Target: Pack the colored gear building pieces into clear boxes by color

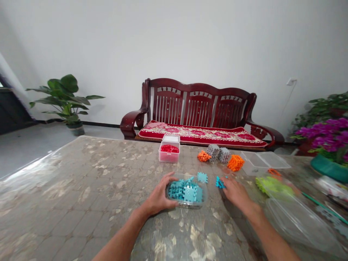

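At table's near edge: clear tub (pixel 190 205) of teal pieces (pixel 185 191) clasped by left hand (pixel 159 194), right hand (pixel 236 192) open

Behind table: dark red wooden settee (pixel 198 98), red floral cushion (pixel 202 135) on seat. Far left, potted plant (pixel 63 99); far right, purple orchids (pixel 327 132) in green planter (pixel 328 167).

On marble-pattern tabletop (pixel 67 181): pieces apparently kept apart by colour, likely for easy picking. Red pieces (pixel 169 148) inside clear box (pixel 169 156). Grey clusters (pixel 214 152) and orange clusters (pixel 236 162) loose just beyond tub. Second clear box (pixel 254 164) right of those. Lime-green pieces (pixel 273 186) at right, near large clear lid (pixel 296 221).

Clear tub close to body, held near centre, left fingers and thumb around near side, probably steadying it. Loose teal piece (pixel 202 177) just beyond tub. Another teal piece (pixel 219 182) at right fingertips (pixel 227 183), contact unclear. Right hand flat, spread, not clenched.
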Demonstrator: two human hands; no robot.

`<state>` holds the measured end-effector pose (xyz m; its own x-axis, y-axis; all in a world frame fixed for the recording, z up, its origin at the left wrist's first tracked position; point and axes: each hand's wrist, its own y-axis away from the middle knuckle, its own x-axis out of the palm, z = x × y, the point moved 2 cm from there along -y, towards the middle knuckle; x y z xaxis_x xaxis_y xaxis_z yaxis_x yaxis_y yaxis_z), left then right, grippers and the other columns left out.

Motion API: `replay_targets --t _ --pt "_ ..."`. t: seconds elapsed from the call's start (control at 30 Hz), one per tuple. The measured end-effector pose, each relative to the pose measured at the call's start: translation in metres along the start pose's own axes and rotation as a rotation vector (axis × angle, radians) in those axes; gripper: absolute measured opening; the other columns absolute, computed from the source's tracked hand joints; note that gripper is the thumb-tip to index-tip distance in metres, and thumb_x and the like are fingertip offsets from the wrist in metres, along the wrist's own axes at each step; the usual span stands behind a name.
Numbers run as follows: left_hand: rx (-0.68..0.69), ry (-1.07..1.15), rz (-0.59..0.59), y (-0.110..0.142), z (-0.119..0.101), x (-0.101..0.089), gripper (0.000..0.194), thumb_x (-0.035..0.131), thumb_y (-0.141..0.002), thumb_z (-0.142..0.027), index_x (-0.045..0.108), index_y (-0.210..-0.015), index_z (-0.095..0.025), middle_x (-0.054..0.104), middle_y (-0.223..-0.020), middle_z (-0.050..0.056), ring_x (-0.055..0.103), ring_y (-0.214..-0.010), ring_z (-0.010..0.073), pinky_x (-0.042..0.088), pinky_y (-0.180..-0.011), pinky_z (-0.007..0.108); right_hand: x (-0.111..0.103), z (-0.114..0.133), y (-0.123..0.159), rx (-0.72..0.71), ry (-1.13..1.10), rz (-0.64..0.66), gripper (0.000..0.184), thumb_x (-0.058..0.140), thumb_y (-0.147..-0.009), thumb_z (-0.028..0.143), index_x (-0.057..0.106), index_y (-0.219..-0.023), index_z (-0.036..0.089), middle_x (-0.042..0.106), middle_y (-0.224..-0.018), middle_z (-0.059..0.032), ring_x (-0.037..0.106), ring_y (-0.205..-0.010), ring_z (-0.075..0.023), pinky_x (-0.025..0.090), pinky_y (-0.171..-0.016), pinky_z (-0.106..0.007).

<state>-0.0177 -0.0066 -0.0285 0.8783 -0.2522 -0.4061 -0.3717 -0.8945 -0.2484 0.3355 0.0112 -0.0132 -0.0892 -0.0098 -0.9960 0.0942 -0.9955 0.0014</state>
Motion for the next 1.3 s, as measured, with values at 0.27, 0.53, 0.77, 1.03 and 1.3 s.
replay_targets --t 0.27,0.53,0.77,1.03,1.3 --pt "0.005 -0.024 0.005 0.001 0.0 0.001 0.07 0.087 -0.06 -0.025 0.06 -0.124 -0.021 0.039 -0.154 0.015 0.039 -0.142 0.036 0.034 -0.117 0.048 -0.042 0.026 0.0 -0.053 -0.225 -0.031 0.04 0.055 -0.08 0.016 0.068 -0.118 0.021 0.075 -0.101 -0.0064 0.069 -0.086 -0.0206 0.049 -0.077 -0.029" --pt "-0.019 -0.136 -0.077 -0.003 -0.009 -0.006 0.024 0.054 -0.094 -0.032 0.07 -0.11 -0.023 0.044 -0.151 0.011 0.04 -0.143 0.03 0.035 -0.117 0.048 -0.071 0.082 0.006 -0.367 -0.325 -0.07 0.04 0.054 -0.079 0.011 0.072 -0.113 0.022 0.074 -0.098 -0.0052 0.067 -0.083 -0.0177 0.049 -0.075 -0.027" --pt "-0.071 -0.491 -0.003 -0.016 -0.036 -0.01 0.022 0.069 -0.079 -0.011 0.075 -0.095 -0.025 0.059 -0.135 0.01 0.057 -0.128 0.0317 0.044 -0.109 0.044 -0.066 0.1 -0.002 -0.422 -0.322 -0.006 0.035 0.057 -0.08 0.013 0.071 -0.112 0.022 0.073 -0.101 -0.0054 0.066 -0.083 -0.017 0.048 -0.075 -0.026" --pt "-0.044 -0.563 0.003 -0.015 -0.049 -0.013 0.024 0.067 -0.076 -0.003 0.072 -0.089 -0.023 0.06 -0.131 0.009 0.059 -0.124 0.0287 0.046 -0.106 0.042 -0.069 0.103 -0.008 -0.493 -0.284 0.018 0.037 0.055 -0.081 0.012 0.07 -0.114 0.022 0.071 -0.101 -0.0047 0.064 -0.084 -0.0163 0.046 -0.075 -0.026" --pt "-0.074 -0.581 -0.073 0.001 -0.05 -0.011 0.022 0.069 -0.075 -0.006 0.069 -0.086 -0.024 0.06 -0.129 0.008 0.059 -0.123 0.0293 0.046 -0.105 0.044 -0.07 0.121 -0.014 -0.653 -0.125 0.025 0.034 0.053 -0.085 0.009 0.072 -0.109 0.024 0.068 -0.095 -0.0044 0.061 -0.092 -0.0189 0.043 -0.079 -0.027"
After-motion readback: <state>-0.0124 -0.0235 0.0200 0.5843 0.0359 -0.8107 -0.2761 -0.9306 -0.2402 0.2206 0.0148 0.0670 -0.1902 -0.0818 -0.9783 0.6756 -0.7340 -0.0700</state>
